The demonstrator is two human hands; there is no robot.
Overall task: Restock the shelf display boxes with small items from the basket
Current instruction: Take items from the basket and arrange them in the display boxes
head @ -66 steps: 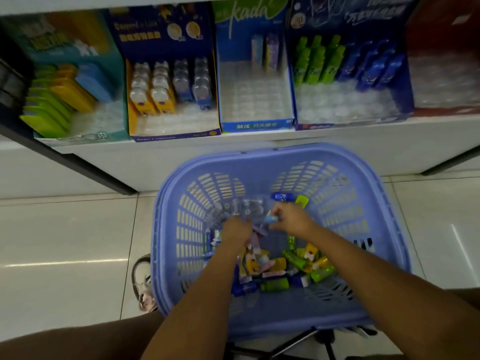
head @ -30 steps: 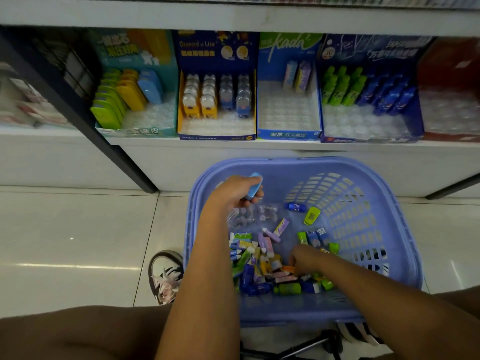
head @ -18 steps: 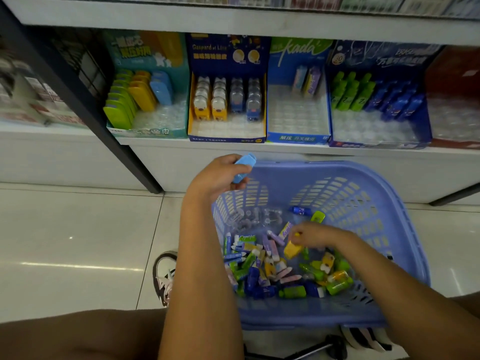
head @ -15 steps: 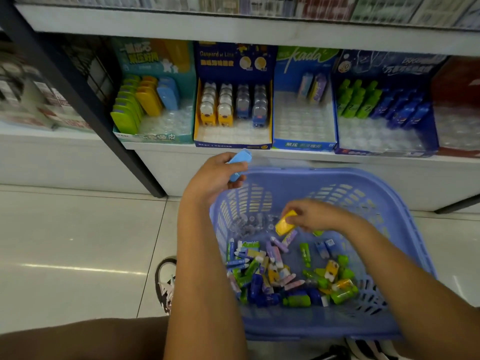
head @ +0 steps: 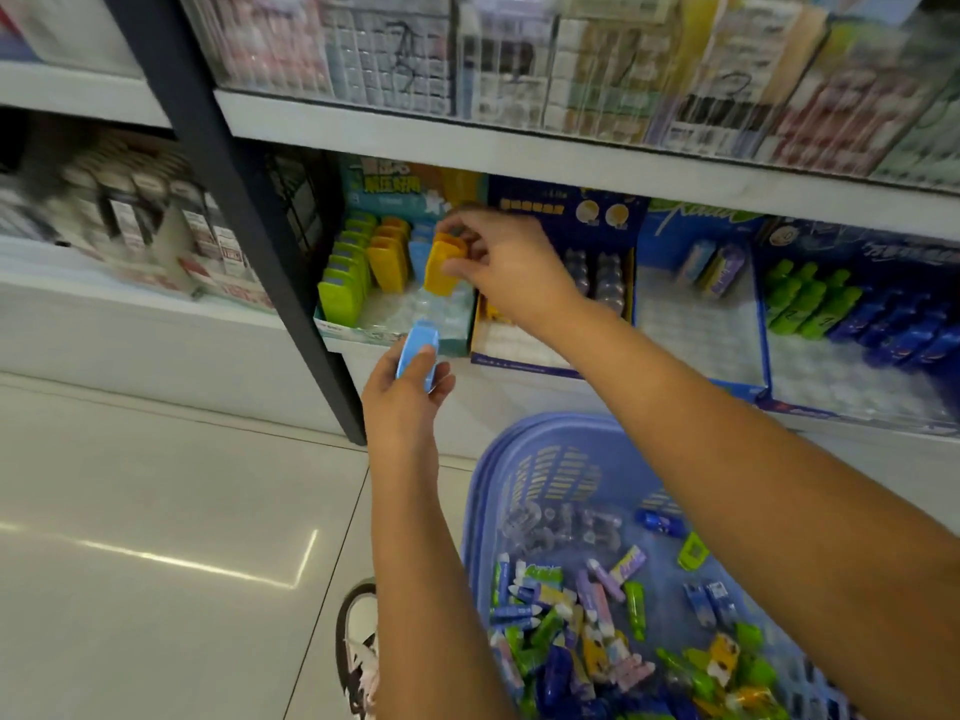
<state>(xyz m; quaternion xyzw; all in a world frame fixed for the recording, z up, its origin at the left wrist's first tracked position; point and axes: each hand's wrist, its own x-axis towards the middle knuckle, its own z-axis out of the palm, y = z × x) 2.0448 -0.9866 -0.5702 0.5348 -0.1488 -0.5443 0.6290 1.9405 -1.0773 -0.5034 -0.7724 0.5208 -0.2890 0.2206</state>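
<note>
Head: right hand (head: 511,272) pinches yellow item (head: 441,270) at teal box (head: 363,332); left hand (head: 402,402) grips blue item (head: 415,350)

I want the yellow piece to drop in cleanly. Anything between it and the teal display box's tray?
Nothing visible. The right hand holds the yellow piece over the teal display box; the left hand, holding the blue piece, is at its front edge.

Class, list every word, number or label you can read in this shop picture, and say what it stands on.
Nothing reads clearly.
Teal box header: white Chinese characters, blurred.
Dark blue box header: yellow line, blurred.
Green header beside it: white script, cut off by the shelf.
Packets on that shelf: print too small.
</note>
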